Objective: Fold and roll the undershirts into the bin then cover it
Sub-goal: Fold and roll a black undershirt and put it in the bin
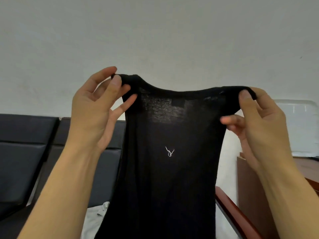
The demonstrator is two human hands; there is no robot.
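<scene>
Against a pale wall, the left hand [94,107] and right hand [257,118] each pinch a shoulder strap of a black undershirt [169,169], hanging between them; behind, dark seats [25,152] and perhaps a clear bin [300,126].

My left hand [94,107] and right hand [259,118], raised on bare forearms, each pinching a shoulder strap of the black undershirt [169,169] between thumb and forefinger. Left hand at the garment's upper left corner, right at its upper right; remaining fingers loosely spread.
</scene>
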